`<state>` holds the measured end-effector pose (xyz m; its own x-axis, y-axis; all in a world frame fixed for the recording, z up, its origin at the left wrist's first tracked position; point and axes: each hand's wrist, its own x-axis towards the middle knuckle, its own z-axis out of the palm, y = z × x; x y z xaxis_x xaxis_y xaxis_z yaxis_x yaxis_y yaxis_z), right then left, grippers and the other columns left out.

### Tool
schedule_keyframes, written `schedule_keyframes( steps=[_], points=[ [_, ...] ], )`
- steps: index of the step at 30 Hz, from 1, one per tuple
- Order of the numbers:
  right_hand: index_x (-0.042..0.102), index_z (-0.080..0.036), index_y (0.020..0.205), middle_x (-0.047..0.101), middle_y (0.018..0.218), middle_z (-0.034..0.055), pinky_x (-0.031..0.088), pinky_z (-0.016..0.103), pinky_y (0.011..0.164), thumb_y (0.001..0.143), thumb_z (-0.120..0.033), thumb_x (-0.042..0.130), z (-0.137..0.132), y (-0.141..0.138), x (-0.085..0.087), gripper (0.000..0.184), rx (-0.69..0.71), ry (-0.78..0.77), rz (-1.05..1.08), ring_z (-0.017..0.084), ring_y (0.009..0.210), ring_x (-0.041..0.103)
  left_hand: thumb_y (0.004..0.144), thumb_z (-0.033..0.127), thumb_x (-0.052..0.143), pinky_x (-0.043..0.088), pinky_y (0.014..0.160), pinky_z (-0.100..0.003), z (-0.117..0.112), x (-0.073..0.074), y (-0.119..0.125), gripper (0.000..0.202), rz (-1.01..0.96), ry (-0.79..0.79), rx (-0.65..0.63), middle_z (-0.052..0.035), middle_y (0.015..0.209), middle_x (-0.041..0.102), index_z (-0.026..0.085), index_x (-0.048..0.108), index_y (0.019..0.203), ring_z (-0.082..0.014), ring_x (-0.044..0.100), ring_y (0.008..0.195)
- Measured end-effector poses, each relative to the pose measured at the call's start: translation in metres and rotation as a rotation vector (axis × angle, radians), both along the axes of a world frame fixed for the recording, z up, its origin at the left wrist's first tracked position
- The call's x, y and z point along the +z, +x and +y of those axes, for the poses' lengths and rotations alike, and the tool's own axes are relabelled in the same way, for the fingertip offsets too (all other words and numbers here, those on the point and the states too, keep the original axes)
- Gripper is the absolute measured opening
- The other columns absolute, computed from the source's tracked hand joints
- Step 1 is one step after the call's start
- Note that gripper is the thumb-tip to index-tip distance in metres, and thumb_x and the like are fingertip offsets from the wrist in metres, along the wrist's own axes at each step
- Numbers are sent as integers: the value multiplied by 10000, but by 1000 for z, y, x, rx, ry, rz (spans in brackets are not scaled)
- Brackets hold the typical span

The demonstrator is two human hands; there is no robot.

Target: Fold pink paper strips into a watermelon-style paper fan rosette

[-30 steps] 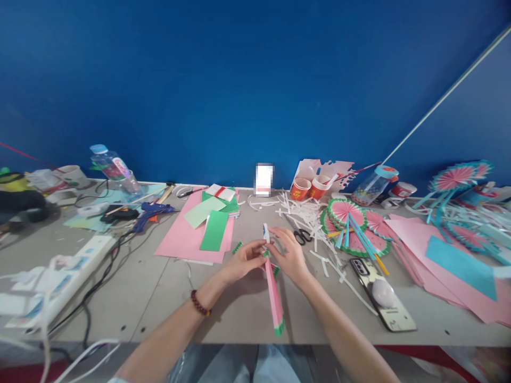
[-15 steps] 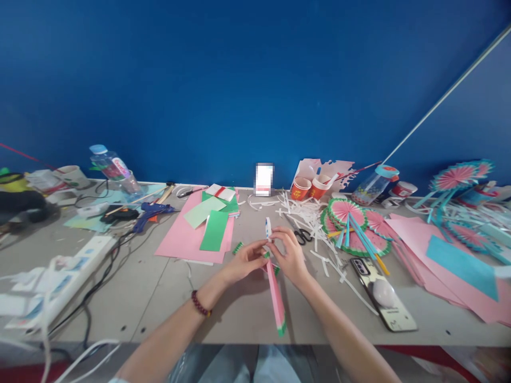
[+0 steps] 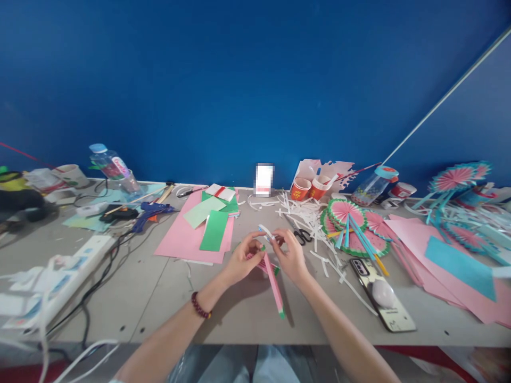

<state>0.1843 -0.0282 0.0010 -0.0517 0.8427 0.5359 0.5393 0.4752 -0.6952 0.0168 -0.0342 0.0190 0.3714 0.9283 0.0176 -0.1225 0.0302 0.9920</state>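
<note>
My left hand (image 3: pixel 244 259) is closed on a folded pink paper piece (image 3: pixel 273 287) with green ends. One long fold of it slants down toward the front of the table, and more pleats show between my hands. My right hand (image 3: pixel 289 256) pinches a short white strip with blue print (image 3: pixel 265 232), which looks like tape. The strip arches toward my left fingers at the top of the pink paper. Whether it touches the paper there, I cannot tell. Black-handled scissors (image 3: pixel 303 236) lie just beyond my right hand.
White paper scraps (image 3: pixel 297 213) are strewn behind the scissors. Pleated watermelon fans (image 3: pixel 348 215) and a phone (image 3: pixel 383 295) lie to the right. Pink sheets (image 3: pixel 175 234) with a green rectangle (image 3: pixel 214 230) lie left. Farther left are a blue glue gun (image 3: pixel 151 211) and a power strip (image 3: pixel 67 276).
The white strip has tipped from upright to bent over toward the left. The lower end of the pink paper has risen slightly, away from the table's front edge.
</note>
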Motion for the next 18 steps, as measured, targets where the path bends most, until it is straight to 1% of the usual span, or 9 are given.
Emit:
schedule_keyframes(
  steps=[2, 4, 8, 12, 15, 16, 18],
  points=[
    [573, -227, 1023, 619, 887, 44, 503, 302, 704, 884, -256, 486, 1, 0, -2, 166, 12, -17, -6, 170, 755, 589, 748, 308, 673, 406, 608, -204, 0, 0, -1, 499, 36, 9, 3, 14, 798, 478, 205, 526, 1214, -92, 469, 681],
    [557, -230, 1079, 628, 929, 49, 507, 318, 758, 877, -255, 497, 1, 0, -6, 212, 21, -34, 5, 179, 812, 604, 761, 304, 660, 416, 619, -214, 1, -2, 0, 511, 73, 32, -7, 7, 791, 488, 199, 528, 1243, -99, 470, 683],
    [521, -226, 1158, 630, 969, 53, 505, 343, 825, 857, -240, 525, 2, 0, -13, 302, 33, -71, 40, 186, 880, 618, 780, 311, 642, 431, 627, -230, 2, -5, 1, 491, 109, 57, -34, -3, 775, 502, 190, 544, 1245, -109, 478, 672],
    [537, -224, 1151, 632, 955, 47, 504, 330, 825, 843, -233, 543, 3, 0, -14, 308, 44, -73, 56, 182, 892, 616, 770, 323, 653, 425, 605, -220, 3, -7, 1, 508, 91, 38, 0, -5, 792, 498, 175, 532, 1241, -105, 474, 669],
    [541, -219, 1156, 640, 981, 56, 507, 321, 799, 840, -239, 542, 3, -1, -12, 317, 37, -93, 60, 180, 870, 621, 783, 324, 643, 414, 603, -206, 4, -8, 0, 467, 92, 49, -31, 0, 775, 488, 179, 557, 1218, -98, 459, 670],
    [551, -215, 1143, 648, 980, 57, 506, 320, 789, 837, -243, 544, 3, 0, -11, 307, 31, -102, 54, 181, 859, 625, 782, 325, 644, 413, 604, -202, 5, -8, 0, 452, 83, 46, -42, 1, 774, 486, 180, 569, 1204, -96, 455, 672],
    [601, -211, 1050, 672, 927, 50, 499, 315, 763, 831, -258, 550, 4, 0, -10, 230, 21, -122, 21, 187, 818, 633, 771, 327, 656, 413, 614, -197, 5, -9, -1, 433, 55, 21, -53, 1, 784, 484, 180, 588, 1173, -92, 451, 679]
  ],
)
